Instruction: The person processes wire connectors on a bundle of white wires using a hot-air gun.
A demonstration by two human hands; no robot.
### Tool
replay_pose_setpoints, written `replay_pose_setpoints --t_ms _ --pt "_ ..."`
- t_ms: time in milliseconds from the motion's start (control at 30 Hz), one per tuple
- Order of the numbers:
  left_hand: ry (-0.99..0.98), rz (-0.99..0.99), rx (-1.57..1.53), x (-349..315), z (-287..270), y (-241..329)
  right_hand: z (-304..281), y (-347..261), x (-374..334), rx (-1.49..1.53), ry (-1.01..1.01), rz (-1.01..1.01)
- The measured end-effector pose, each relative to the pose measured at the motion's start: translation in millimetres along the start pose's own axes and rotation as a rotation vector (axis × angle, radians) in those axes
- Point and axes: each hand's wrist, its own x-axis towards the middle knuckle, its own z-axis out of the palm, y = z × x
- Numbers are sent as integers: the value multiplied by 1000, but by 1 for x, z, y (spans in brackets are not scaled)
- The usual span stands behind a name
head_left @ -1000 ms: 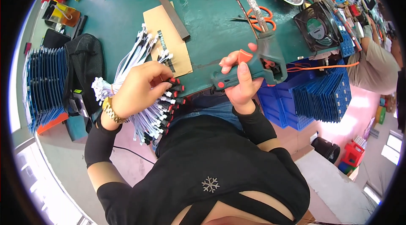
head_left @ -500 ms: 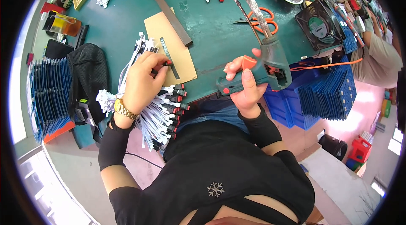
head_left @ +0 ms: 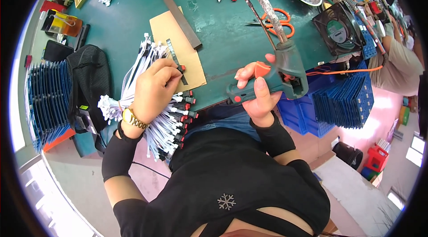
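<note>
White cables (head_left: pixel 162 125) in a thick bundle at left of centre in the frame, under and around the left grip (head_left: pixel 154 89), with black-and-red end pieces (head_left: pixel 191 101) along the bundle's right side, by the near edge of the green bench (head_left: pixel 220 49). By judgement, at the step of handling one end alone: left grip closed in a pinch, apparently on a small red-and-black part (head_left: pixel 182 68) over the tan cardboard (head_left: pixel 196 70). Right grip (head_left: pixel 262 98), at right of centre, wrapped round a dark green soldering tool (head_left: pixel 292 61), thumb near the orange trigger (head_left: pixel 262 68), metal barrel (head_left: pixel 273 16) toward the top of the frame, well apart from the cables. Probably calls next for a steady pinch, with the small part turned into clear view and the barrel held clear of the bundle. Hard to make out: contact at the left fingertips, mostly covered by the hand; any join between small part and cable, impossible to tell. Cut off at far right: another person (head_left: pixel 397 71), blurred near the dark rim.
</note>
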Motion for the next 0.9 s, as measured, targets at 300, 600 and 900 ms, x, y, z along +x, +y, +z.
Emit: replay_pose_setpoints --t_ms 300,600,900 --pt "41 -198 109 -9 -26 10 1 -2 1 -16 -3 26" --pt "102 -74 473 -10 -7 8 3 0 1 -26 -2 23" --pt "126 -214 223 -9 -1 -3 2 0 3 36 -18 10"
